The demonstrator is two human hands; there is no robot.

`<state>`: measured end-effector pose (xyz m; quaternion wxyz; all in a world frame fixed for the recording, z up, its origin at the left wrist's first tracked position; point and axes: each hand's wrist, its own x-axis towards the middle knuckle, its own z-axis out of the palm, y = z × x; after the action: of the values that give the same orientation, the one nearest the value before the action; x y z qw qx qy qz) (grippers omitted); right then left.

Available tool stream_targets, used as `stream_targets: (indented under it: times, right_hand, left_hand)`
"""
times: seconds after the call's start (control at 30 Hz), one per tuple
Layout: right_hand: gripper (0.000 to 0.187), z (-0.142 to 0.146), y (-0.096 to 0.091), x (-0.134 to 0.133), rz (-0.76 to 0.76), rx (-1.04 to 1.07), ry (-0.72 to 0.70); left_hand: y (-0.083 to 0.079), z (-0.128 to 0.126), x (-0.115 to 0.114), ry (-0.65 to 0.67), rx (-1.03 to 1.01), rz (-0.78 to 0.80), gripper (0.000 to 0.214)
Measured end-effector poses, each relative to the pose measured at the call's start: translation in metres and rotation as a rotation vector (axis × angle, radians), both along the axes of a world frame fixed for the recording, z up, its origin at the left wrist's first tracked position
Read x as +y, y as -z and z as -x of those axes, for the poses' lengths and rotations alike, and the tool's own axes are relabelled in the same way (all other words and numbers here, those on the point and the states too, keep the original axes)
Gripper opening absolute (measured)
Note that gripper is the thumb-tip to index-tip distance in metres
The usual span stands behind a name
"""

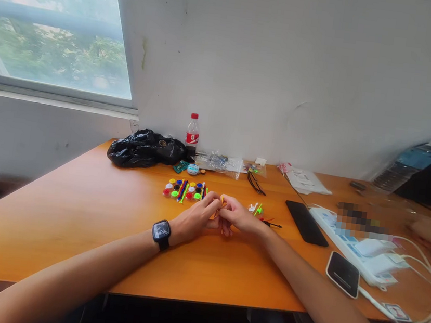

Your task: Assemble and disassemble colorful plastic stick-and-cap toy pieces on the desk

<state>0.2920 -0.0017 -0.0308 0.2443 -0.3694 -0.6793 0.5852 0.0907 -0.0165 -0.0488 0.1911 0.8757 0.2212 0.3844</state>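
My left hand [204,213], with a black smartwatch [161,231] on its wrist, meets my right hand [237,215] above the middle of the table. Both are closed, fingertips pinching a small orange-yellow piece [223,200] between them; its kind is too hidden to make out. Just beyond the left hand lie small round plastic pieces [175,194] in red, green, white, blue, black and yellow, with thin coloured sticks [183,191] beside them. Right of my right hand is a loose group of small white and green pieces [257,209], with a dark thin piece [271,224] nearby.
Along the wall stand a black plastic bag [144,148], a cola bottle [192,135] and clear plastic packets [221,163]. On the right are a black phone [306,223], a white power strip [357,252] with cables, a white-edged device [343,274] and a large tilted water bottle [407,166].
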Motion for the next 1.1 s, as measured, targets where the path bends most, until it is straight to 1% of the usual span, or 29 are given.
stream_targets:
  times: [0.07, 0.13, 0.23, 0.3, 0.33, 0.4, 0.5, 0.6, 0.67, 0.73, 0.83, 0.93, 1.0, 1.07, 1.1]
  right_hand:
    - [0.024, 0.001, 0.0, -0.001, 0.01, -0.033, 0.015]
    - [0.021, 0.0, 0.0, -0.002, 0.006, -0.075, 0.038]
    - [0.021, -0.005, -0.004, 0.001, -0.04, -0.113, 0.117]
    - [0.019, -0.012, -0.008, 0.004, -0.066, -0.133, 0.138]
    - [0.019, -0.016, -0.009, 0.007, -0.075, -0.156, 0.128]
    - [0.03, -0.022, -0.009, 0.011, -0.111, -0.234, 0.13]
    - [0.05, -0.028, -0.002, 0.017, -0.226, -0.382, 0.233]
    - [0.06, -0.031, 0.006, 0.022, -0.41, -0.541, 0.342]
    - [0.06, -0.033, 0.007, 0.023, -0.522, -0.63, 0.399]
    - [0.052, -0.034, 0.004, 0.023, -0.588, -0.688, 0.422]
    - [0.03, -0.035, -0.006, 0.019, -0.657, -0.707, 0.369]
    - [0.013, -0.034, -0.014, 0.013, -0.751, -0.686, 0.228]
    - [0.01, -0.034, -0.015, 0.01, -0.789, -0.692, 0.158]
    - [0.012, -0.034, -0.013, 0.01, -0.803, -0.709, 0.141]
    - [0.012, -0.034, -0.01, 0.011, -0.805, -0.714, 0.142]
  left_hand:
    - [0.001, -0.002, -0.001, 0.008, -0.025, 0.048, 0.034]
    - [0.002, -0.002, -0.001, 0.001, -0.036, 0.074, 0.029]
    - [0.007, 0.0, 0.003, -0.075, -0.022, 0.046, 0.012]
    - [0.01, 0.002, 0.006, -0.126, -0.009, 0.041, 0.009]
    - [0.01, 0.002, 0.007, -0.131, 0.0, 0.046, 0.008]
    - [0.01, 0.002, 0.006, -0.099, 0.036, 0.047, 0.011]
    - [0.008, 0.0, 0.002, -0.023, 0.102, 0.031, 0.014]
    - [0.008, 0.0, 0.002, -0.02, 0.15, 0.031, 0.014]
    - [0.009, 0.0, 0.006, -0.057, 0.158, 0.005, 0.015]
    - [0.011, 0.001, 0.011, -0.111, 0.15, -0.04, 0.016]
    - [0.011, 0.002, 0.014, -0.191, 0.169, -0.128, 0.016]
    - [0.008, 0.002, 0.008, -0.243, 0.196, -0.217, 0.015]
    - [0.005, 0.0, 0.001, -0.207, 0.253, -0.253, 0.016]
    - [0.003, -0.001, -0.007, -0.157, 0.347, -0.284, 0.017]
    - [0.001, -0.003, -0.011, -0.155, 0.394, -0.306, 0.018]
